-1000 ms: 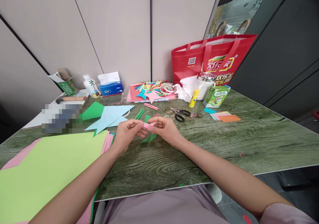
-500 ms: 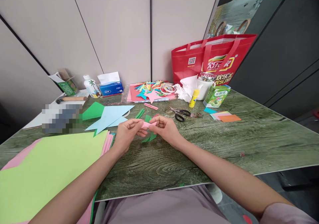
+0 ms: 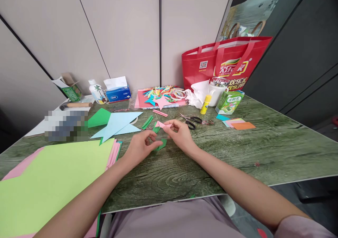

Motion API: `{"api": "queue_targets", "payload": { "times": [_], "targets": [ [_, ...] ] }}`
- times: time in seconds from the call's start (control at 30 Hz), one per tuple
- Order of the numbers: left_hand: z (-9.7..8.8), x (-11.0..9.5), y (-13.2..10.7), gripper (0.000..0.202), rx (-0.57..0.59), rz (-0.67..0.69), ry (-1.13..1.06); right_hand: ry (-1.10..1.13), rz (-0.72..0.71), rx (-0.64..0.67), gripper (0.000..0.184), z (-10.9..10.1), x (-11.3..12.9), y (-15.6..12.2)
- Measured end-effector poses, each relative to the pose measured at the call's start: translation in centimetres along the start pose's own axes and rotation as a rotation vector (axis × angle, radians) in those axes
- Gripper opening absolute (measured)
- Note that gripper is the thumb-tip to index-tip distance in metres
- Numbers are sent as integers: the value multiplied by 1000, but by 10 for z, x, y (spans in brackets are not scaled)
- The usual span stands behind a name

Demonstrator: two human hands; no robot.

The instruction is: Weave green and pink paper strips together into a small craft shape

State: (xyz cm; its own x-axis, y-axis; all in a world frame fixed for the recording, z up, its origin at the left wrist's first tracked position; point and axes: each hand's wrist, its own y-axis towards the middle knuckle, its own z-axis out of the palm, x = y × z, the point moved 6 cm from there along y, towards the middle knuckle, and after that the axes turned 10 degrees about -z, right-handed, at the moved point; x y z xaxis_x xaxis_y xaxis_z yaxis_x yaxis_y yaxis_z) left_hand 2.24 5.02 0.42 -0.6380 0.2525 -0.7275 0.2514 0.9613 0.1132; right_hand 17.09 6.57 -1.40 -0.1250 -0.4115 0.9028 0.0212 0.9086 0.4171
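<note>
My right hand (image 3: 182, 134) pinches a small folded piece of pink paper (image 3: 161, 124) between thumb and fingers, just above the table. My left hand (image 3: 141, 144) is lower and to the left, its thumb and fingers apart. Its thumb tip is at a green folded paper piece (image 3: 162, 145); whether it touches the piece is unclear. Another green paper piece (image 3: 155, 128) lies partly behind the pink one. Farther back are green paper strips (image 3: 147, 122) and pink paper strips (image 3: 160, 113). Black-handled scissors (image 3: 190, 120) rest just beyond my right hand.
Large light green sheets (image 3: 60, 181) and light blue paper shapes (image 3: 116, 123) lie to the left. Behind are a tissue box (image 3: 118, 93), paper stars (image 3: 161, 101), a yellow glue stick (image 3: 205, 104), a green carton (image 3: 229, 102) and a red bag (image 3: 200, 68). Coloured paper rectangles (image 3: 244, 126) lie right.
My left hand has let go of the pink paper and moved down beside the green piece. My right hand still holds the pink paper, which is now tilted and slightly higher.
</note>
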Motion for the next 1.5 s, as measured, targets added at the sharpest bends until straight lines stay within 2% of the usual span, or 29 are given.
{"api": "queue_targets", "payload": {
  "times": [0.13, 0.27, 0.37, 0.47, 0.57, 0.67, 0.8, 0.97, 1.1, 1.37, 1.5],
  "targets": [
    [11, -5, -7, 18, 88, 126, 341, -128, -53, 32, 18, 1, -3, 0],
    [11, -5, -7, 4, 92, 135, 386, -196, -110, 56, 17, 2, -1, 0],
    [6, -2, -3, 4, 18, 95, 334, -302, -160, 13, 15, -2, 8, -1],
    [-3, 2, -1, 5, -117, 64, 283, -269, -165, 22, 19, -2, 15, -3],
    [-12, 2, -2, 7, -246, 75, 228, -157, -69, 112, 25, 7, 10, -6],
    [-16, 0, -4, 6, -278, 113, 142, 4, 38, 131, 23, 14, 1, -8],
    [-13, -3, -4, 10, -211, 112, 22, 234, 108, 114, 25, 18, -3, -7],
    [-3, -3, 0, 37, 12, -33, -298, 183, -9, 60, 19, 11, 6, -4],
    [1, -6, 1, 25, 131, -92, -358, 169, -84, 81, 17, 12, 14, -7],
    [-2, -3, 1, 21, 79, -105, -389, 174, -24, 109, 20, 16, 10, -7],
    [-1, -4, 0, 22, 87, -103, -378, 86, -116, 100, 13, 13, 22, -10]
  ]
}}
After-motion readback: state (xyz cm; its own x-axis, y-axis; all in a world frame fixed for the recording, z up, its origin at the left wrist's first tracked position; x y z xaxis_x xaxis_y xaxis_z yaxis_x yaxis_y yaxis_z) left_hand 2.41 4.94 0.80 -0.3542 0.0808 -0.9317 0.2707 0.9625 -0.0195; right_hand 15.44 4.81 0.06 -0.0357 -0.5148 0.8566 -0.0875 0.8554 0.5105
